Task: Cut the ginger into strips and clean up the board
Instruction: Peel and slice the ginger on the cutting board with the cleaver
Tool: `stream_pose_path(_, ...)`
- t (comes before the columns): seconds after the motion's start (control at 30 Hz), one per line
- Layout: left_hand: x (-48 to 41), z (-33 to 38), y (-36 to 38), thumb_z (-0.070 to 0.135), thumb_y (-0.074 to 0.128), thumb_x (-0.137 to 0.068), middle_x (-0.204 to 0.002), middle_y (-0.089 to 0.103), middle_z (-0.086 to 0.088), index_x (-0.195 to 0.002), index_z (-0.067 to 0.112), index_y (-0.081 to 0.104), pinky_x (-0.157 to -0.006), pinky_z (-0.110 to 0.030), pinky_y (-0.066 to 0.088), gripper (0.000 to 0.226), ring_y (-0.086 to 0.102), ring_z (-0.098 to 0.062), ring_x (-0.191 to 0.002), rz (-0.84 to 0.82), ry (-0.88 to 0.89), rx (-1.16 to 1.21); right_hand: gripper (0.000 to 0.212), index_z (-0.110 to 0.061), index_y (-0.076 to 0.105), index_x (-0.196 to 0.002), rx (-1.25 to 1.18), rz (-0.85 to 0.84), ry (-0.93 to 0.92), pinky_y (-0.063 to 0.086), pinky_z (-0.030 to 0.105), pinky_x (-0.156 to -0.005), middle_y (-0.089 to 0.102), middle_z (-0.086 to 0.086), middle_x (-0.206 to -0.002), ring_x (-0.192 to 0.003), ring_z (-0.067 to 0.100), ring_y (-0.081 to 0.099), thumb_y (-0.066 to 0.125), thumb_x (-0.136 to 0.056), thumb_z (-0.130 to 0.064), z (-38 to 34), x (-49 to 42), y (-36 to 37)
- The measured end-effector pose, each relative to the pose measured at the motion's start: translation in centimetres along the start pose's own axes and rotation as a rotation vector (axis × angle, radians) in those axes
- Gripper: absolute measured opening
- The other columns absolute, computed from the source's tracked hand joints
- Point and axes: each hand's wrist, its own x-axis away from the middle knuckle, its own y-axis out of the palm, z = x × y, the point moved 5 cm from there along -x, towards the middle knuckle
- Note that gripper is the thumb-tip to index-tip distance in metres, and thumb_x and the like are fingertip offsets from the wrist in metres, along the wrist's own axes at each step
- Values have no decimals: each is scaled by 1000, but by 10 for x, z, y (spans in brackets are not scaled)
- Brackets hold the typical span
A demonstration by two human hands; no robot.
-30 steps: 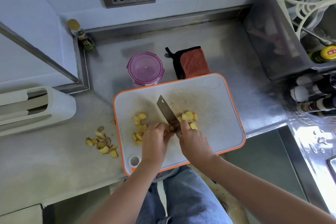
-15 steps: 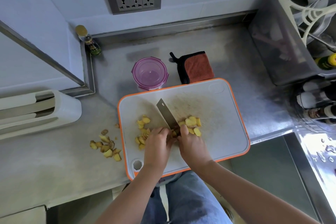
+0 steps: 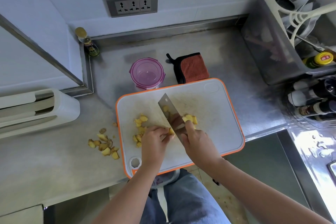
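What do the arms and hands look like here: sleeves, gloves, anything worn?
Both bare. Left hand and right hand have no gloves, and no rings, watch or bands show. Left forearm and right forearm are uncovered to the frame edge, so no sleeve is in view. Only clothing visible: blue jeans.

This is a kitchen: a stainless steel desk [image 3: 236,56] carries an orange-rimmed cutting board [image 3: 218,114]; behind the board sit a lidded plastic tub [image 3: 147,73] and a folded cloth [image 3: 193,67]; right of the board stand sauce bottles [image 3: 309,96] and a utensil rack [image 3: 272,42]; left of the board lies a white slotted holder [image 3: 45,107]; beyond the board, a triple wall socket [image 3: 132,4].
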Motion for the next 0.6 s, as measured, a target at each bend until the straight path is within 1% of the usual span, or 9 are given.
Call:
stream_pose_path(0.07,1,1,0,10,84,-71,-88,68,1,-90,9,77,-78,-42,58,20,68,-18,-84,11,17,-9,13,-13,32,-105,16,-23,0,28,34,-55,33,-2,-59,-62,30,39,36,-100,-25,-2,3,2)
stream_pose_path(0.13,0,2,-1,11,84,-71,-87,68,2,-89,9,77,-76,-41,58,19,68,-17,-83,20,39,-26,18,-11,35,-112,30,-38,10,31,32,-56,32,-4,-60,-63,28,41,35,-101,-25,-2,3,5)
stream_pose_path(0.27,1,4,-2,12,84,-71,-87,68,1,-88,9,77,-74,-41,58,19,67,-18,-83,28,59,-45,22,-12,34,-121,74,-61,30,40,35,-57,44,1,-69,-66,26,49,34,-101,-22,-2,5,9)
stream_pose_path(0.3,1,3,-2,12,84,-72,-87,68,1,-88,9,77,-74,-41,58,19,67,-18,-83,27,60,-52,22,-12,33,-121,88,-66,39,42,35,-58,44,1,-69,-66,25,50,34,-101,-21,-2,6,9)
stream_pose_path(0.43,0,4,-1,14,84,-72,-85,67,3,-86,10,77,-72,-41,57,17,66,-17,-82,17,78,-77,20,-13,33,-119,123,-102,80,44,34,-57,39,-2,-66,-64,21,50,36,-98,-13,0,11,13)
stream_pose_path(0.6,-1,4,-1,16,83,-73,-85,70,1,-86,9,77,-70,-41,56,16,66,-18,-82,10,97,-111,22,-13,34,-118,120,-132,89,40,32,-57,39,-2,-67,-64,21,48,36,-97,-8,0,8,14)
